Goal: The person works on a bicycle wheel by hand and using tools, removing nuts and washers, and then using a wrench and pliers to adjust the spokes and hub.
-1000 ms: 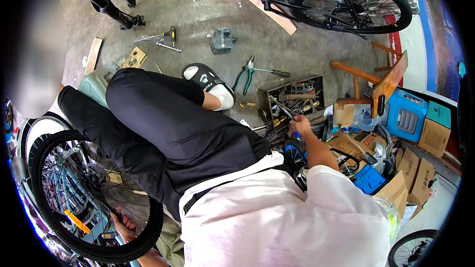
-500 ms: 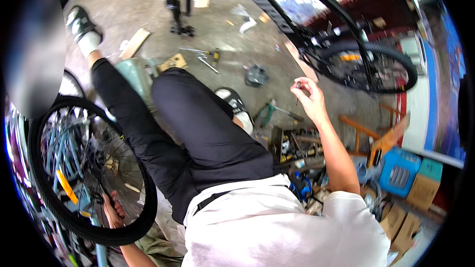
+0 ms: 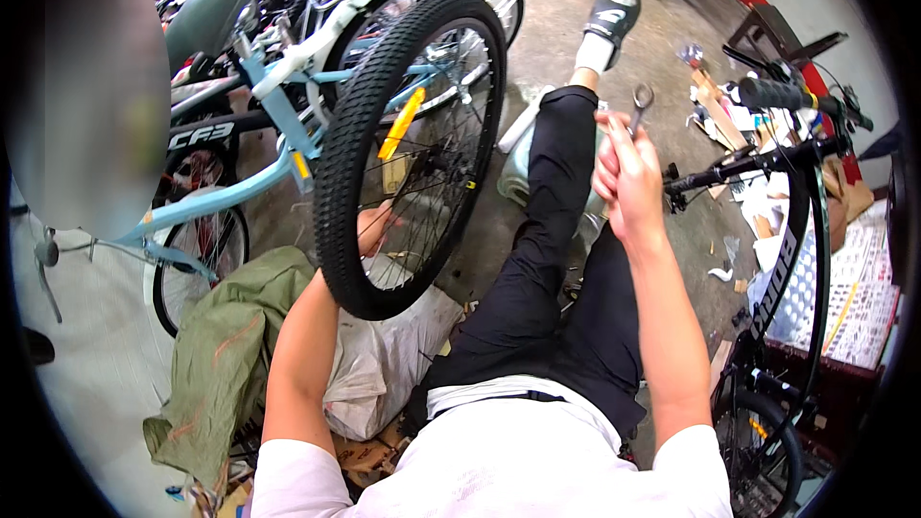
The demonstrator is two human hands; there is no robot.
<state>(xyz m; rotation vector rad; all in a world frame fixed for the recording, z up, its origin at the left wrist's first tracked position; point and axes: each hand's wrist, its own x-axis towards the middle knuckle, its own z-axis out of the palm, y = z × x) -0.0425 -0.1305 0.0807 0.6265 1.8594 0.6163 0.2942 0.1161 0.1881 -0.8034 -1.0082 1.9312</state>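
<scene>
Head-worn fisheye view, looking down, near

The left forearm (image 3: pixel 305 355) slants up and inward, bare below the sleeve, to the left hand (image 3: pixel 374 228), which is partly hidden, so its grip cannot be made out fully. The right forearm (image 3: pixel 667 326) reaches up and slightly inward; the right hand (image 3: pixel 628 173) is raised higher, fingertips pinched, the lower fingers (image 3: pixel 604 180) curled toward the palm.
</scene>
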